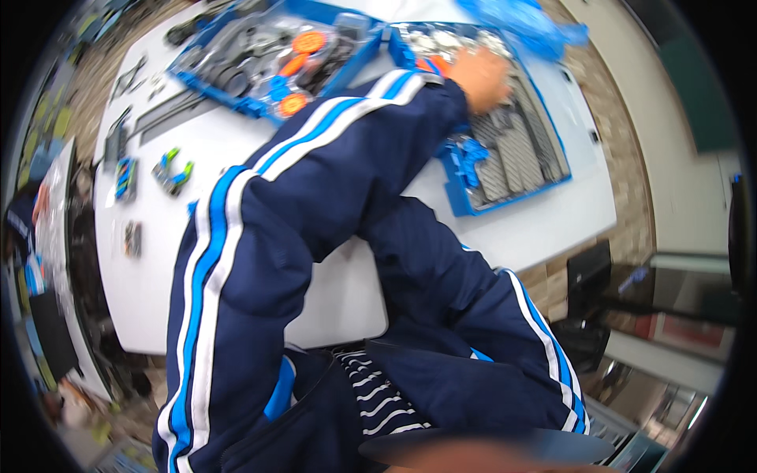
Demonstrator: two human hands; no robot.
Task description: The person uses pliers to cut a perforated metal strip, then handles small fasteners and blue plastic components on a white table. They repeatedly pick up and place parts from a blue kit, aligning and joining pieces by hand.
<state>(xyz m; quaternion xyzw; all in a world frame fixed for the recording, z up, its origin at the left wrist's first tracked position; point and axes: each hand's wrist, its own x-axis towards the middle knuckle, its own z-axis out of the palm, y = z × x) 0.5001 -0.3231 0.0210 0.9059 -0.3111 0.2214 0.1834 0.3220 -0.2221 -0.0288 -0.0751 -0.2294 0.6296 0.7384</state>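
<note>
My left hand (479, 80) reaches over the right-hand blue parts box (505, 206), its arm stretched across the table. The hand is blurred, and its fingers are too smeared to show whether they hold anything. Beneath and around it lie white parts (441, 38), an orange part (432, 66) and dark grey parts (497, 122). Blue parts (471, 158) and long grey beam-like pieces (520, 158) fill the box's near portion. My right arm (441, 268) bends inward below the left one, and my right hand is hidden behind the left sleeve.
Left of it stands another blue box (236, 102) with grey parts, wheels and orange discs (309, 42). A green-and-blue piece (172, 172), small packs (126, 178) and grey strips (169, 114) lie on the white table (213, 134). Blue plastic film (528, 27) covers the far right corner.
</note>
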